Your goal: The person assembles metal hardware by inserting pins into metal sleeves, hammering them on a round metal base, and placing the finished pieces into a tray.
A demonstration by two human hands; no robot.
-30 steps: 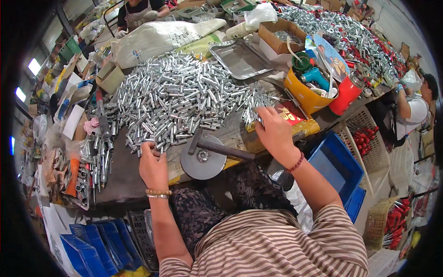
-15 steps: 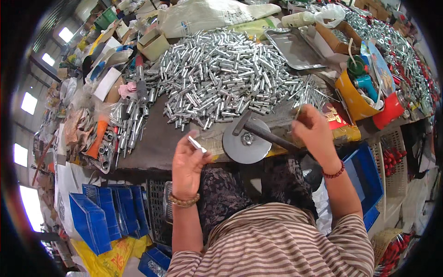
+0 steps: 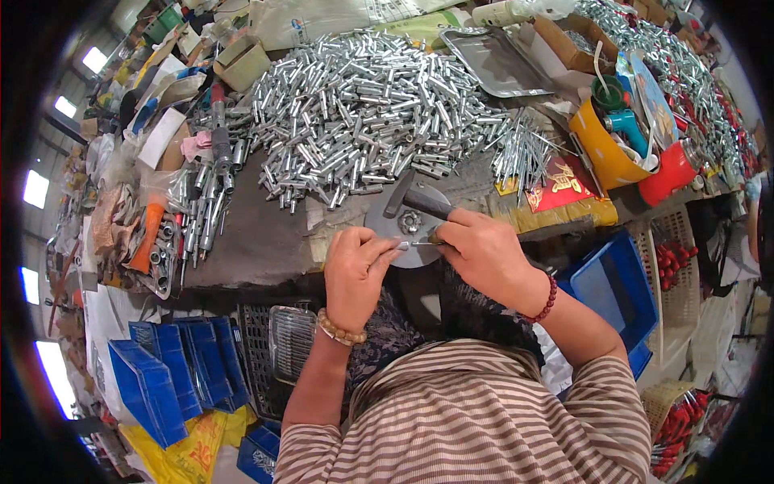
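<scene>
Thumb and fingers of the left hand [image 3: 353, 266] close in a pinch grip on a small silvery metal piece [image 3: 402, 245], held just above the near part of a round metal disc [image 3: 382, 218]. The right hand [image 3: 493, 260] pinches a thin metal rod [image 3: 424, 243], its grip nearly closed, the rod pointing at the piece; whether the two touch is too small to tell. A hammer [image 3: 427, 201] lies across the disc, its handle running behind the right hand. Beyond, on the bench [image 3: 242, 234], spreads a large heap of short metal tubes [image 3: 363, 113], with loose thin metal pins [image 3: 518, 155] at its right, beside a red packet [image 3: 556, 187].
</scene>
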